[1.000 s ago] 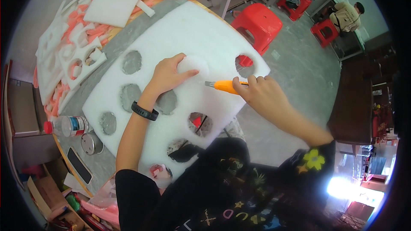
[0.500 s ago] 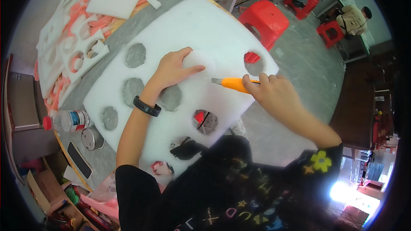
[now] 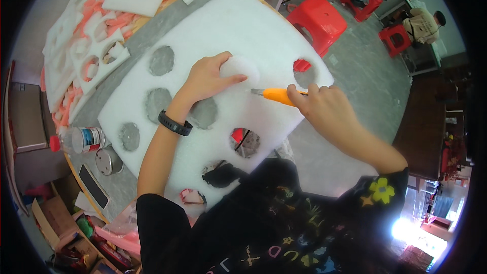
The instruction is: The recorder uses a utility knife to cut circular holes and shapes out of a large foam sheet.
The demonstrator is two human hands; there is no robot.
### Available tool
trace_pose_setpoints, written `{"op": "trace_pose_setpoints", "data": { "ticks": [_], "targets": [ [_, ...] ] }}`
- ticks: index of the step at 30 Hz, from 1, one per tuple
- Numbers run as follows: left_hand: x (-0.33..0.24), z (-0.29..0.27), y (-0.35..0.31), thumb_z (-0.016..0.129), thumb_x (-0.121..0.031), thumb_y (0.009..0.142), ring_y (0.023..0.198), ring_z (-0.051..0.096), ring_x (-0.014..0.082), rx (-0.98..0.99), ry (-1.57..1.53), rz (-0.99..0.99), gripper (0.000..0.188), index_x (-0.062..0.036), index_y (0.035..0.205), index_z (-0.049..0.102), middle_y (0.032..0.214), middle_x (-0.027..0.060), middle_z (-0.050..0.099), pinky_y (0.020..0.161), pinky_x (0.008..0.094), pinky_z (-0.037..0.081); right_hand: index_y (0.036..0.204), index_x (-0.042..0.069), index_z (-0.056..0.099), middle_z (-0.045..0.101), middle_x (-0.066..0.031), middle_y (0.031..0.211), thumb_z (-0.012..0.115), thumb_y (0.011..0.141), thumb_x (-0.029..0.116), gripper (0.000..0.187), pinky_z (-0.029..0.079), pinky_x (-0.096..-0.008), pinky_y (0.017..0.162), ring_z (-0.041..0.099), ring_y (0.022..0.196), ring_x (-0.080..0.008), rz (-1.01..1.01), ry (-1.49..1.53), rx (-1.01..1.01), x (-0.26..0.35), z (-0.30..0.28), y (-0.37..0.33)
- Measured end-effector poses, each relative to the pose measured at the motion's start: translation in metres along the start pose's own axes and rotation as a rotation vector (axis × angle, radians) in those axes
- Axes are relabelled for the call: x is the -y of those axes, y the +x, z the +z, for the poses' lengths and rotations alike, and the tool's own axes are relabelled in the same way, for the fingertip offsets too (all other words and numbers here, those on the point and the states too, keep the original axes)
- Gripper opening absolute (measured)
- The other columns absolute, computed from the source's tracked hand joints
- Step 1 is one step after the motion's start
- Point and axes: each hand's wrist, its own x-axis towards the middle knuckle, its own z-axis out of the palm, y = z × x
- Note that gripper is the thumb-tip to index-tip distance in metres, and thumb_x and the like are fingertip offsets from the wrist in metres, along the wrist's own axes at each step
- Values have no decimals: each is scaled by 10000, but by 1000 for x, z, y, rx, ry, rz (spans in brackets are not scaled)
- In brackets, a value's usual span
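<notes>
Roughly left to right, as seen from the head camera:

Far left: grey flat box [image 3: 28, 116] at the table's edge; cardboard carton [image 3: 50, 218] below it on the floor.
Bottle: clear plastic bottle [image 3: 76, 140] on its side, red cap, blue-and-white label band; just beside the foam sheet.
Tin: small round metal tin [image 3: 108, 160] and a dark phone [image 3: 94, 186] near the bottle.
Offcuts: white and pink foam scraps [image 3: 81, 56] piled at upper left, well apart from the hands.
Foam sheet: big white foam sheet [image 3: 238, 35] covers the table, with round holes cut through it.
Left hand: left hand [image 3: 208, 78], black wristband, pressed flat with fingers spread on a round foam disc [image 3: 242, 67] in the sheet; grips nothing.
Knife: orange utility knife [image 3: 276, 95], blade tip in the foam just beside the disc.
Right hand: right hand [image 3: 324, 111] closed around the knife handle.
Beyond: red plastic stool [image 3: 317, 18] under the sheet's far edge; seated person [image 3: 421, 20] at upper right.
</notes>
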Motion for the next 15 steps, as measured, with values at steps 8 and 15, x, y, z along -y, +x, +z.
{"op": "trace_pose_setpoints", "data": {
  "ticks": [8, 15],
  "targets": [
    [0, 4, 2, 707, -357, 705, 730, 625, 234, -11, 9, -15, 370, -66, 915, 615, 795, 98, 652, 664, 316, 471, 1084, 45, 523, 488, -20, 585, 617, 722, 113, 381, 344, -262, 397, 503, 451, -129, 65, 60, 15, 11, 10, 7],
    [4, 10, 0, 717, -348, 703, 621, 591, 167, -86, -31, -21, 337, -66, 857, 616, 699, 63, 628, 595, 282, 445, 1068, 56, 528, 443, -36, 563, 573, 760, 137, 321, 298, -289, 378, 417, 417, -121, 144, -143, -33, 46, 31, 5]
  ]
}}
